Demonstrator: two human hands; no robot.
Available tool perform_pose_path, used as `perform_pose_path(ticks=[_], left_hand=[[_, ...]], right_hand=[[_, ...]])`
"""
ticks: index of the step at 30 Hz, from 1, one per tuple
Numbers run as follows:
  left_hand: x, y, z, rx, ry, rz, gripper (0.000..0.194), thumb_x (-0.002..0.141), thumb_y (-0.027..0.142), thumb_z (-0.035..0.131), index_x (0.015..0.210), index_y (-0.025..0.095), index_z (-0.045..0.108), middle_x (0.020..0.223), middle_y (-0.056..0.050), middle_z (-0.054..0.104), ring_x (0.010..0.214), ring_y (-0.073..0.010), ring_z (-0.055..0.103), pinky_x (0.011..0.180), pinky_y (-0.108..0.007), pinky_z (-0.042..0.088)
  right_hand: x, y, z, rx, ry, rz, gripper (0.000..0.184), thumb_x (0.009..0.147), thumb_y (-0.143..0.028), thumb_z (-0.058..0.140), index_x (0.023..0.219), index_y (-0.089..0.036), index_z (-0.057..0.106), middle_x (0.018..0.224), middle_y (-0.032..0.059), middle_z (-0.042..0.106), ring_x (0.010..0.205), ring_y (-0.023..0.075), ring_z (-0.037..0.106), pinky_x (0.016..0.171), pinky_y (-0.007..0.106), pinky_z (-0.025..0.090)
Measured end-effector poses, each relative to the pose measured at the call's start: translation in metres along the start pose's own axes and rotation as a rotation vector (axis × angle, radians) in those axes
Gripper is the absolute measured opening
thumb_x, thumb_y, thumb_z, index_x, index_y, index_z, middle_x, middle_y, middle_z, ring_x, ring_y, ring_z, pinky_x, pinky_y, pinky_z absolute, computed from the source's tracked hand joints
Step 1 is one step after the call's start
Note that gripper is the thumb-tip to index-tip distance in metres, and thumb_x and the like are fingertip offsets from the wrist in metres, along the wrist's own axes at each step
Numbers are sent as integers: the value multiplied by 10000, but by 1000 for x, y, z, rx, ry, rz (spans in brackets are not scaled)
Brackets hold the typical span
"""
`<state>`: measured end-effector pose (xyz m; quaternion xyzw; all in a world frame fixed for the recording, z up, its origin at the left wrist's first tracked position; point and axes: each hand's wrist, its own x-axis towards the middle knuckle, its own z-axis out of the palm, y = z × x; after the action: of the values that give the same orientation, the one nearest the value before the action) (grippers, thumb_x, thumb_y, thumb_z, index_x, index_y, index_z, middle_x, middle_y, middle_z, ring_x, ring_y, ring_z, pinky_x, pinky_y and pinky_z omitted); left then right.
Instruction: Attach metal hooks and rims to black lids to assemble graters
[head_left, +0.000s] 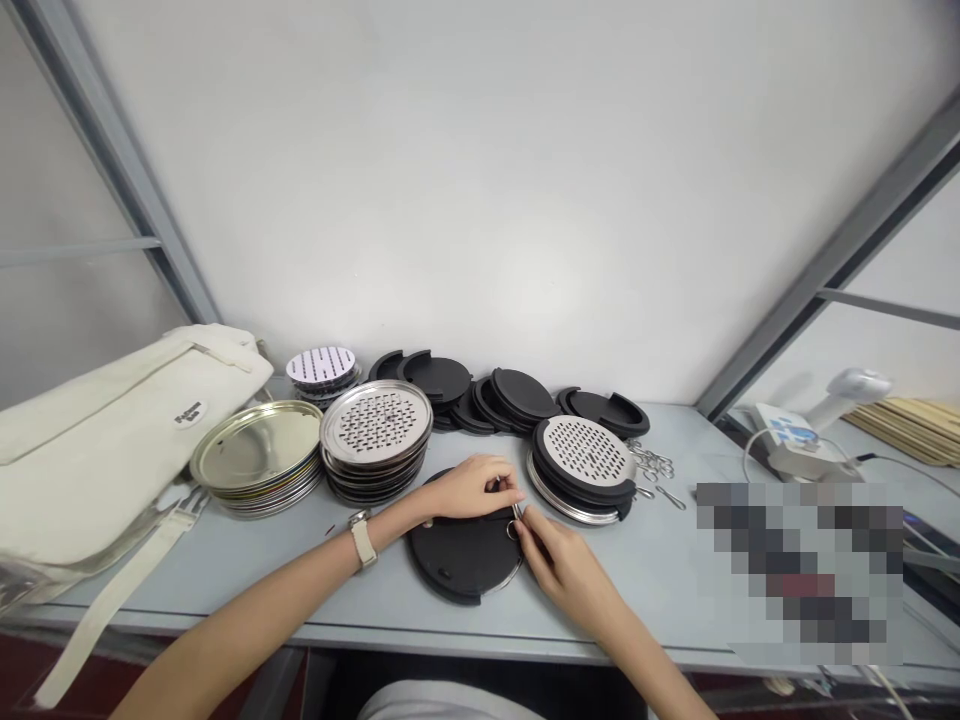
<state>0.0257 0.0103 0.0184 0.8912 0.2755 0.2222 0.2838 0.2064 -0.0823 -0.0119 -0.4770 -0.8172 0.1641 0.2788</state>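
A round black plate [465, 560] lies on the table in front of me, with a cut-out in its rim and a shiny edge showing below it. My left hand [476, 488], its fingers curled, reaches over the far side of the plate. Its fingertips pinch the upper end of a small metal wire clip [512, 529] with a ring-like loop. My right hand [562, 560] comes from the right and holds the same clip between thumb and forefinger, just above the plate's right edge. The fingers partly hide the clip.
Gold round lids [259, 445] and grater-topped discs [376, 425] stand stacked at left, beside a cream bag [120, 440]. Black rings [517, 395] line the wall. A perforated grater disc [589, 450] and loose wire clips [656, 462] lie right, before a handheld scanner [844, 395].
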Motion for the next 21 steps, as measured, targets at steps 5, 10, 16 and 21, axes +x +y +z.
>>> perform_pose_path(ticks=[5,10,16,21], left_hand=[[-3,4,2,133,42,-50,205,878,336,586,776,184,496,830,14,557,819,-159,512,867,-338,323],[-6,11,0,227,80,-87,198,866,378,567,876,206,468,950,-20,511,928,-216,489,895,-392,337],[-7,10,1,253,64,-86,192,889,369,534,948,204,454,964,-41,549,931,-233,515,904,-398,350],[-7,8,2,285,42,-70,147,906,342,515,924,203,470,949,-42,583,924,-232,535,901,-394,340]], right_hand=[[0,-1,0,-18,4,-11,186,991,-245,338,925,-206,507,691,23,590,589,174,555,562,266,370],[0,-1,0,-18,1,-3,187,992,-254,343,911,-207,504,690,20,584,593,171,554,564,263,372],[0,-2,0,-25,-6,5,194,993,-253,336,872,-213,483,678,12,571,579,165,538,560,265,366],[0,-2,0,-17,20,-3,193,982,-238,360,843,-216,492,658,6,562,562,159,528,542,262,349]])
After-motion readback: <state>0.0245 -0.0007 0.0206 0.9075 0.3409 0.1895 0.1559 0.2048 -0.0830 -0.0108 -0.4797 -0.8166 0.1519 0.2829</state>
